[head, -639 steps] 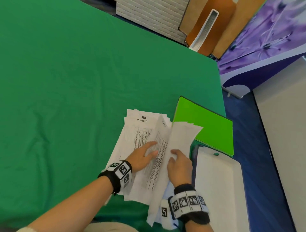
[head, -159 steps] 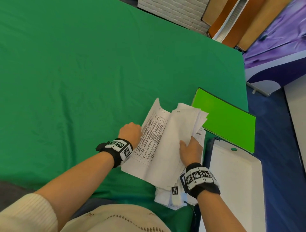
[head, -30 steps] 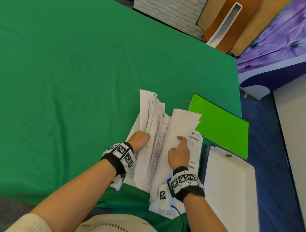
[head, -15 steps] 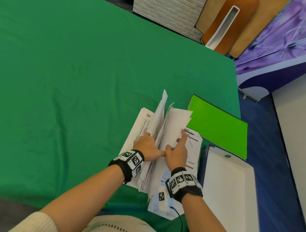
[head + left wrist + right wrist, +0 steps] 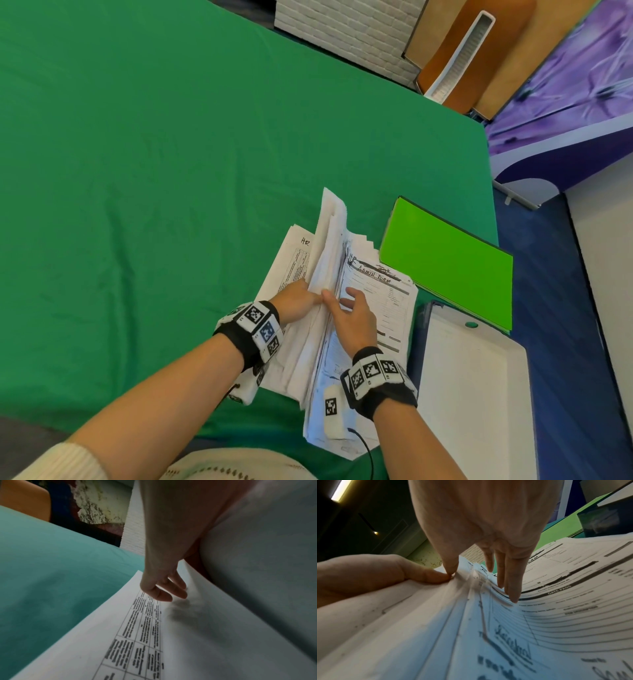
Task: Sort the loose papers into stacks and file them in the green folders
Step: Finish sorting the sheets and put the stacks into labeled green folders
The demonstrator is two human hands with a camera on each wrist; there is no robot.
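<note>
On the green cloth-covered table (image 5: 171,171), head view: a loose pile of white printed papers (image 5: 387,298) lies near the front edge, part of it lifted into an upright sheaf (image 5: 327,253) at the middle. Left hand (image 5: 296,301) is against the left face of that sheaf, thumb meeting the right thumb at its edge; right hand (image 5: 352,315) lies on the sheets to the right, fingers spread and mostly straight over a form with handwritten heading. Bright green flat folder (image 5: 448,270) lies closed just right of the pile, its corner touching or under the papers, can't tell which. White shallow tray (image 5: 476,394) sits at front right, overhanging the table edge. Left wrist view: left hand (image 5: 164,586) fingers straight, tips resting on a sheet with a printed table (image 5: 140,628), raised sheets to the right. Right wrist view: right hand (image 5: 496,566) fingers extended, tips pressing into the fanned sheets (image 5: 556,601); left thumb (image 5: 428,574) pinches the sheaf edge against the right thumb; green folder (image 5: 556,534) edge behind.
</note>
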